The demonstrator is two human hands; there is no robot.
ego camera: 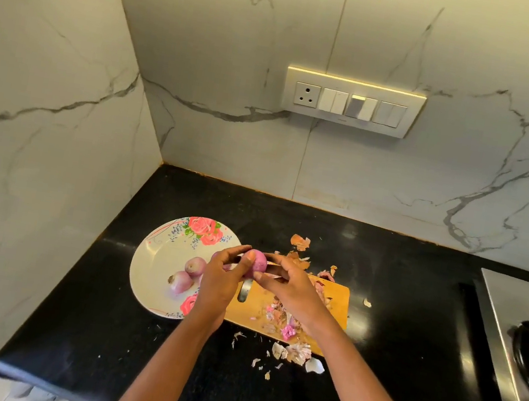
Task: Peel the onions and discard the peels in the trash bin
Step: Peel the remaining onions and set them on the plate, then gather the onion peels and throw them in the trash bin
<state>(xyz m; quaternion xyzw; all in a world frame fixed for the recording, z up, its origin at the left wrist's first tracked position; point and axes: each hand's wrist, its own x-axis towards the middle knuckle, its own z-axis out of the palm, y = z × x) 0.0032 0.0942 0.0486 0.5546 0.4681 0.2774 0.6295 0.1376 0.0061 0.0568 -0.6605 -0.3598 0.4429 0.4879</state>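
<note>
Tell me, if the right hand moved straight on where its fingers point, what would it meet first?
Probably the onion that both hands hold: the right hand points left toward it, with the left hand just beyond.

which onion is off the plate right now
The purple peeled onion gripped between left hand and right hand, above the wooden board's edge; the other pale purple onions lie on the floral white plate.
</note>
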